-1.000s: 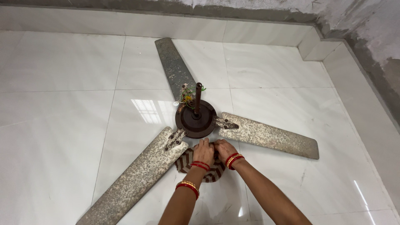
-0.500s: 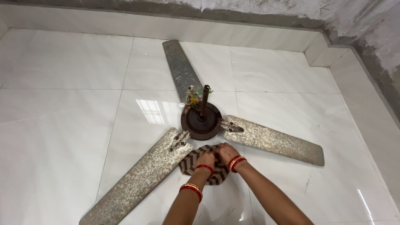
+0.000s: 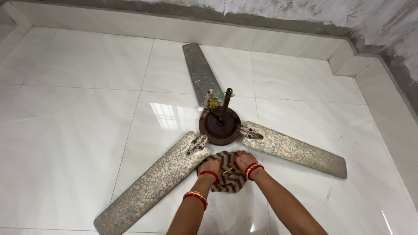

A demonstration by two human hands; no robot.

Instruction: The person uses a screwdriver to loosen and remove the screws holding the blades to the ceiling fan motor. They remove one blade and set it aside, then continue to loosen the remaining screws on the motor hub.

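Note:
An old ceiling fan lies on the white tiled floor, its brown motor hub (image 3: 220,126) in the middle with a short rod standing up from it. Three dirty grey blades spread out: one toward the wall (image 3: 199,72), one to the right (image 3: 296,150), one to the lower left (image 3: 152,185). Just below the hub lies a brown and cream striped cloth (image 3: 228,176). My left hand (image 3: 210,166) presses on the cloth's left side next to the lower-left blade. My right hand (image 3: 244,160) grips the cloth's upper right part. Both wrists wear red bangles.
A grey rough wall with a white tile skirting (image 3: 270,39) runs along the far side and steps in at the right corner (image 3: 344,61). Coloured wires (image 3: 213,102) stick out at the hub's top. Glossy floor tiles (image 3: 74,130) extend to the left.
The view has shifted so the fan sits lower and more to the right. Both hands stay on the striped cloth below the hub, barely moving.

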